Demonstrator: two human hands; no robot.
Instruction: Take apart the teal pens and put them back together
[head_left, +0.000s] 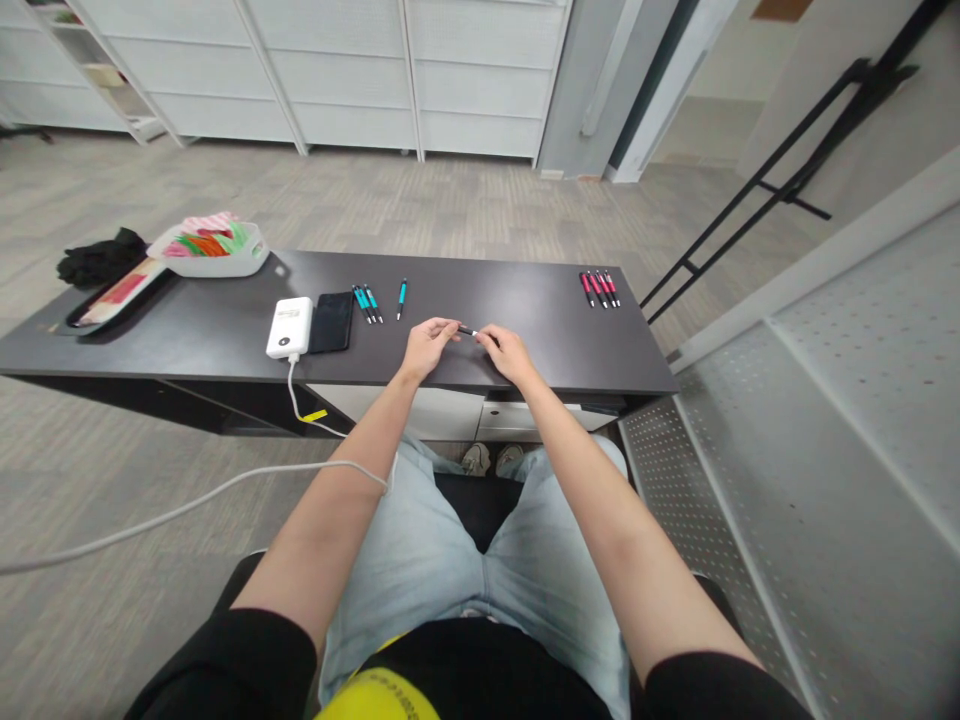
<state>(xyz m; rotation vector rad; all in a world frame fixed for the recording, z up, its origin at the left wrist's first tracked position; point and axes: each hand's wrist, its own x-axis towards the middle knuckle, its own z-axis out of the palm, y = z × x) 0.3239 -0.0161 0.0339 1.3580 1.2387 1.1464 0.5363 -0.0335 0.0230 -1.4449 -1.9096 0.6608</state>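
Together, the left hand (426,345) and right hand (507,352) pinch a small dark pen (468,331) between closed fingers.

No text, label or number can be read. The yellow object (382,698), nearer the viewer than the left hand (427,345), carries a line of dark print, too small and blurred to make out.
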